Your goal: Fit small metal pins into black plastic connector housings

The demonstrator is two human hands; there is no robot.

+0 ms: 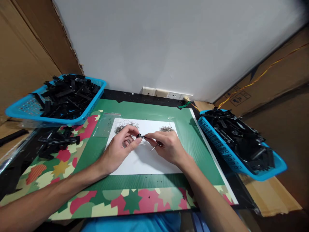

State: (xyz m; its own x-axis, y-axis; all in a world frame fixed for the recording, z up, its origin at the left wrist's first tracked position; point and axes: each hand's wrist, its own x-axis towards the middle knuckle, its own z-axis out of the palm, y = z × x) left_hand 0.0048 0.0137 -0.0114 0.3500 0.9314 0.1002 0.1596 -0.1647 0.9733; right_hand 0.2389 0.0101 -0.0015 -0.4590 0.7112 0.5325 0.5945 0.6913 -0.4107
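A small black plastic part [140, 136] is held over the white sheet [142, 161]. My left hand [122, 143] pinches it between thumb and index finger. From the other side, the closed fingertips of my right hand [167, 145] meet the part's right end. A thin metal rod [153, 148] sticks out below the right fingers; its other end is hidden in the hand, so its kind does not show. Behind the left hand lies a pile of tiny metal pieces [126, 125], too small to name. A smaller metal pile [166, 128] sits behind the right hand.
A blue basket [96, 100] of black plastic parts stands at the left, another blue basket [231, 162] at the right. Loose black parts [56, 141] lie on the patterned mat. A clear plastic bag [103, 124] is left of the sheet. Sockets [161, 93] line the wall.
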